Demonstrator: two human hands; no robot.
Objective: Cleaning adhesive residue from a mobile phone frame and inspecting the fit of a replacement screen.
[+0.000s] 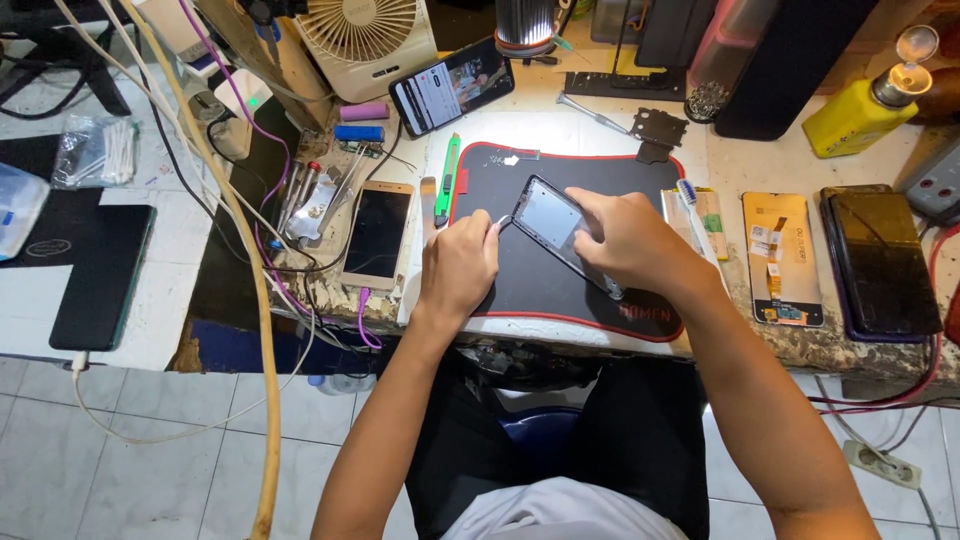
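At the front edge of my cluttered white surface (600, 135), my right hand (628, 240) presses down on a dark rectangular phone frame with a pale grey inner panel (552, 222), fingers spread over its lower half and clamped on it. The frame lies tilted on a black rectangular work mat with red trim (540, 290), near the mat's middle. My left hand (458, 262) is curled shut around a thin silver metal tool (502, 220), whose tip touches the frame's left edge. The two hands sit close together, the frame between them.

Just beside the mat's left edge lies a green-handled utility knife (446, 178), and further left a gold-rimmed smartphone with a dark screen (376, 233) rests face up. Toward the back edge, a black smartphone with a lit screen (452, 86) leans beside a small white desk fan (364, 38). To the right of the mat a toothbrush with blue-and-white bristles (692, 205) lies near a loose display panel with an orange flex cable (780, 258), and beyond it a dark glossy phone screen (882, 258) lies towards the surface's right edge. A yellow plastic bottle with a metal pump top (858, 116) stands near the back right corner. On the lower white shelf at left lies a black tablet (102, 272).
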